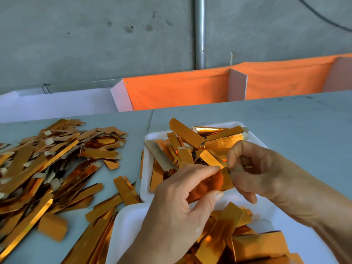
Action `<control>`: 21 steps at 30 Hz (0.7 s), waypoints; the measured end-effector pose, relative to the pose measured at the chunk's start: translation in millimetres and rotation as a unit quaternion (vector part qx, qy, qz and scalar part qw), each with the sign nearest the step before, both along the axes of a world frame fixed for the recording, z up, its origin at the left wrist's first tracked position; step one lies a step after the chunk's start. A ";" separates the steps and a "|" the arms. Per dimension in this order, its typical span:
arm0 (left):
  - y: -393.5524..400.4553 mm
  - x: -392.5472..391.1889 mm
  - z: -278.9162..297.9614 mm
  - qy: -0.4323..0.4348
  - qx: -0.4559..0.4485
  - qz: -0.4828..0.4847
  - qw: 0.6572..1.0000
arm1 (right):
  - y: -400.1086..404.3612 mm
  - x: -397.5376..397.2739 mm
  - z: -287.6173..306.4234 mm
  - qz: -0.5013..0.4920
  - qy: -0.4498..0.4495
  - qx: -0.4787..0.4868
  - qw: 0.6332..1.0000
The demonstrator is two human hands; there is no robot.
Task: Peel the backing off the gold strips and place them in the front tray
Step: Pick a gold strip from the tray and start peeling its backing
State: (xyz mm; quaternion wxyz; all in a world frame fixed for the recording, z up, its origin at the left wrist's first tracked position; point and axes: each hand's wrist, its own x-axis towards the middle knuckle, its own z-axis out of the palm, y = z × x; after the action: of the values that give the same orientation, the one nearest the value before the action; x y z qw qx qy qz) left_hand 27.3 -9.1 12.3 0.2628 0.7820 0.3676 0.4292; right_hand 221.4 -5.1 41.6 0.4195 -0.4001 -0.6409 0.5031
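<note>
Gold strip [215,181] held mid-scene between both hands, above gap between two white trays. Left hand [177,210] pinches strip between thumb and forefinger. Right hand [253,168] fingers curled, pinching strip's right end. Far tray [147,169] and near tray [122,225] hold gold strips. Loose strip pile [49,164] on table [297,122], left.

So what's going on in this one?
A person holds one gold strip between both hands above two white trays. The left hand grips the strip while the right hand pinches at its end, apparently peeling the backing. Both the far tray and the near tray hold gold strips; a loose pile lies to the left.
</note>
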 end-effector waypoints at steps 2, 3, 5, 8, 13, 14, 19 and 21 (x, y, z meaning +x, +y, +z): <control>0.3 -0.6 0.0 0.004 0.001 0.004 1.000 | 0.6 2.4 0.6 0.034 0.070 -0.047 0.996; 0.3 -1.0 0.3 0.000 -0.001 0.005 1.000 | 1.5 4.6 0.7 0.057 0.107 -0.076 0.990; 0.4 -1.9 0.6 -0.011 -0.008 0.004 1.000 | 4.4 8.6 0.2 0.092 0.163 -0.116 0.975; -0.1 -2.5 1.3 -0.015 -0.010 0.000 1.000 | 6.6 8.7 -2.3 0.109 0.200 -0.144 0.963; -0.6 -1.8 2.2 0.006 0.005 -0.001 1.000 | 5.9 5.2 -2.2 0.084 0.182 -0.164 0.966; -0.6 -1.5 2.3 0.010 0.007 0.000 1.000 | 5.5 4.3 -2.1 0.077 0.173 -0.163 0.968; -0.7 -0.7 2.5 0.023 0.006 0.000 1.000 | 4.6 1.3 -1.2 0.050 0.136 -0.158 0.977; -0.8 -0.3 2.6 0.024 0.003 0.002 1.000 | 4.6 0.8 -0.9 0.044 0.129 -0.155 0.979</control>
State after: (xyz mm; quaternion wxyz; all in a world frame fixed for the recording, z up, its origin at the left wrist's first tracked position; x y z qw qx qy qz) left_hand 27.1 -10.0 14.9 0.2506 0.7921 0.3743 0.4121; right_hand 222.2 -0.5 40.6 0.4089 -0.3634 -0.5132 0.6614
